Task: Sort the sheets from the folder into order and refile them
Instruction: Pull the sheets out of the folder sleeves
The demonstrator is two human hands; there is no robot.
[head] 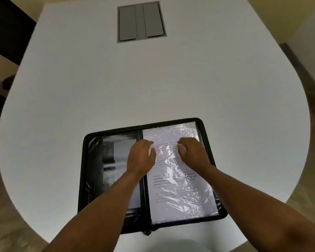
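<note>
A black zip folder [91, 160] lies open on the white table near its front edge. Its right half holds a crinkled clear plastic sleeve [180, 197] with a printed white sheet inside. The left half shows dark pockets and a pale sheet [122, 151]. My left hand [141, 157] rests over the spine, fingers bent onto the upper left of the sleeve. My right hand [193, 153] lies on the sleeve's upper right part, fingers curled down against the plastic. Both hands press or pinch the sleeve; a firm grip is not visible.
The white rounded table [153, 84] stretches far ahead of the folder. A grey cable hatch [141, 21] with two flaps is set into it at the far end. Dark chairs [5, 33] stand at the left edge, and floor shows on both sides.
</note>
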